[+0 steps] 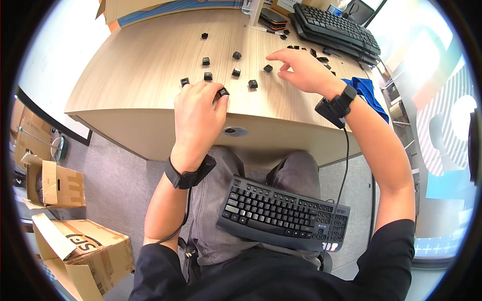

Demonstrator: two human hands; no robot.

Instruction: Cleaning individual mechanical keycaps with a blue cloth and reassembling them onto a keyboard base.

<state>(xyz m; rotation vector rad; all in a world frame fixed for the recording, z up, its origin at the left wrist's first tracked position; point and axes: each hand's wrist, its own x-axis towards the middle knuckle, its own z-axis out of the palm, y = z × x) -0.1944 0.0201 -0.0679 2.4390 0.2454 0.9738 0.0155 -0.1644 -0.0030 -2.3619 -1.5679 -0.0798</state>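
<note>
My left hand (pixel 199 113) is at the desk's near edge, thumb and forefinger pinching a black keycap (pixel 223 91). Another black keycap (pixel 184 81) lies by its knuckles. My right hand (pixel 301 69) hovers over the desk with its forefinger extended and thumb apart, holding nothing visible; a keycap (pixel 267 68) lies just left of it. Several more loose keycaps are spread over the wooden desktop, such as one (pixel 252 84) between the hands and one (pixel 236 55) farther back. A black AULA keyboard (pixel 282 214) rests tilted across my lap, with some key positions at its right end appearing capless.
Stacked black keyboards (pixel 335 30) stand at the desk's back right, near a pen (pixel 263 29) and dark flat items (pixel 272 19). A blue cloth (pixel 367 94) lies by my right forearm. Cardboard boxes (pixel 94 248) sit on the floor at left. Cables run from both wrist devices.
</note>
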